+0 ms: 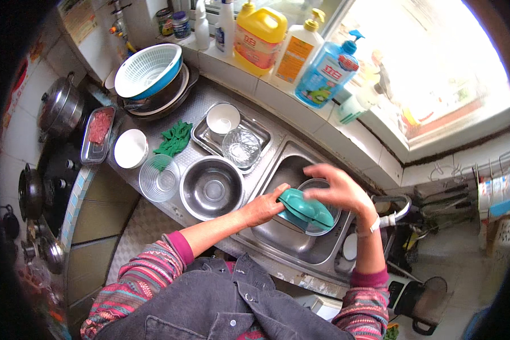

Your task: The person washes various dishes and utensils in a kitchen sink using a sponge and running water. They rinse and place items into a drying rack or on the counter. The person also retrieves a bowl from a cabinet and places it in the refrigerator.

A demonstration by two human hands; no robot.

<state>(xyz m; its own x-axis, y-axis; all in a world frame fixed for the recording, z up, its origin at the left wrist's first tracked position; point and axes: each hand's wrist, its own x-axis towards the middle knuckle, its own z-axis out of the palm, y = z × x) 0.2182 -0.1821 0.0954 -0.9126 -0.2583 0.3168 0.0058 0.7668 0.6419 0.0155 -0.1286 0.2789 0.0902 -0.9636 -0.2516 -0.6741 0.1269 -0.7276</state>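
Note:
Over the stainless steel sink [276,248], my left hand [265,208] grips the edge of some green plastic dishes [306,208], which look like two or more held together and tilted. My right hand [338,187] is just above them, blurred, fingers apart, holding nothing that I can see. Beneath the dishes a round clear bowl [323,231] shows in part inside the sink. Left of the sink, on the steel counter, stand a steel basin [212,187], a ribbed clear bowl [159,178] and a steel tray [261,131] with a white bowl [223,119] and a cut-glass bowl [241,148].
A green cloth [174,138], a white bowl [131,148] and a container of raw minced meat [100,127] lie further left. A colander [148,72] rests on stacked pans. Soap bottles [329,74] line the window ledge. The faucet [393,216] is right of my right wrist.

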